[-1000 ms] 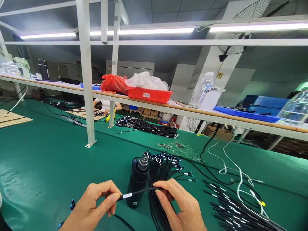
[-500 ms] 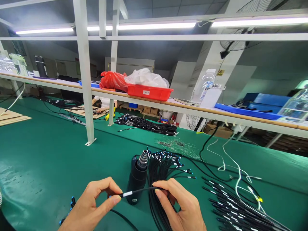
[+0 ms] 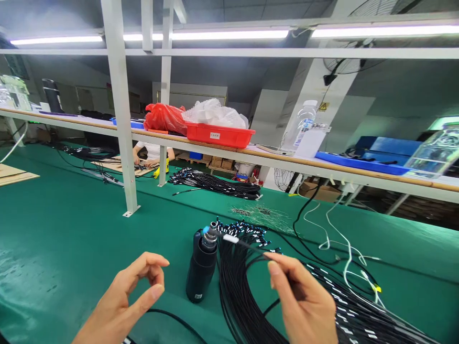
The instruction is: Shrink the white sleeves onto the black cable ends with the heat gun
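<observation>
Step in hand: feeding 1 cable tip into tool nozzle.
R hand [image 3: 304,301]: fingers pinch 1 black cable [image 3: 251,246] a short way behind its white sleeve; blue tip [image 3: 205,231] sits at the metal nozzle [image 3: 211,232], touching or just beside it, cannot tell which.
L hand [image 3: 124,303]: empty, thumb and forefinger curled apart, hovering left of the tool, near but not touching.
Tool: black cylindrical tool [image 3: 201,267] stands upright on green tabletop [image 3: 71,229], unsupported by either hand.
Cable stock: large bundle [image 3: 244,286] fans out just R of the tool, under the R hand; more cables [image 3: 358,315] lie farther R.
Bkgd: another person's hands [image 3: 138,160] at work across the bench, well apart; red tray [image 3: 218,134] on shelf above.
Advice (judgement): keep pinch close to sleeve so tip doesn't droop; line cable w/ nozzle axis before pushing; L hand should steady the tool body, as a sideways push could tip it.
Risk (judgement): loose strands from bundle may snag the held cable; lift it clear 1st.
</observation>
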Motion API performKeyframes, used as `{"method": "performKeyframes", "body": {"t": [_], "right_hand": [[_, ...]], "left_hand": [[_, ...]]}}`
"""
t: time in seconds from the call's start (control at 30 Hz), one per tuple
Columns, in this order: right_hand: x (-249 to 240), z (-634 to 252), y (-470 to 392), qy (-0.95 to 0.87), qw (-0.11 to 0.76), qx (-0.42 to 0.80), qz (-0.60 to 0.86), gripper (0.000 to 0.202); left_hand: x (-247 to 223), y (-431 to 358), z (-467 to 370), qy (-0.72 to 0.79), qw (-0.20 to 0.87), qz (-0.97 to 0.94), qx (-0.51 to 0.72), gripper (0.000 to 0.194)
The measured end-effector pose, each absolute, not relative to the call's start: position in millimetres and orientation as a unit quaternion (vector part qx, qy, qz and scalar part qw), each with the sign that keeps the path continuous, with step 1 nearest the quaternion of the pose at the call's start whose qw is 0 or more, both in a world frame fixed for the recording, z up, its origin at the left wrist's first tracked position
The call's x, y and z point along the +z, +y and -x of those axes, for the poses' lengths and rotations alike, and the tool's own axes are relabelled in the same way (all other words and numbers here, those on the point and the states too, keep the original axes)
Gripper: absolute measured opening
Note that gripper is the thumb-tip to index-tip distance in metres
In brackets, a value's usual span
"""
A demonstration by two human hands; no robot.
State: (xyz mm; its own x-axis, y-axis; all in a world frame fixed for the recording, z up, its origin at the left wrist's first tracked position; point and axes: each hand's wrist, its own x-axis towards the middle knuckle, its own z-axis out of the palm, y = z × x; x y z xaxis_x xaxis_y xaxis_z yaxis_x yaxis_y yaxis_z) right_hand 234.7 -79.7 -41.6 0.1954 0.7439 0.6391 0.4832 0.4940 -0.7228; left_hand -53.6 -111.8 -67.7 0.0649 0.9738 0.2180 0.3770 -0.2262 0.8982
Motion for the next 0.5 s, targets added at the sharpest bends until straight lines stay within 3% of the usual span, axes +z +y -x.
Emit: {"method": "performKeyframes", "body": {"t": [0.13, 0.3, 0.4, 0.5], "right_hand": [[-69.6, -276.5, -42.4, -0.518, 0.624, 0.120, 0.573, 0.046], [-129.1, -317.9, -8.9, -0.572, 0.415, 0.017, 0.707, 0.088], [-152.6, -324.9, -13.9, -0.587, 0.339, 0.051, 0.734, 0.087], [-159.3, -324.2, -24.1, -0.614, 0.304, 0.113, 0.720, 0.077]], "left_hand": [[-92.1, -103.1, 66.7, 0.576, 0.279, -0.669, 0.377, 0.027], [-187.2, -84.8, 100.5, 0.639, 0.166, -0.721, 0.210, 0.029], [-246.8, -77.6, 121.7, 0.678, 0.151, -0.715, 0.078, 0.049], [-274.6, -75.6, 132.8, 0.681, 0.143, -0.717, 0.049, 0.043]]}}
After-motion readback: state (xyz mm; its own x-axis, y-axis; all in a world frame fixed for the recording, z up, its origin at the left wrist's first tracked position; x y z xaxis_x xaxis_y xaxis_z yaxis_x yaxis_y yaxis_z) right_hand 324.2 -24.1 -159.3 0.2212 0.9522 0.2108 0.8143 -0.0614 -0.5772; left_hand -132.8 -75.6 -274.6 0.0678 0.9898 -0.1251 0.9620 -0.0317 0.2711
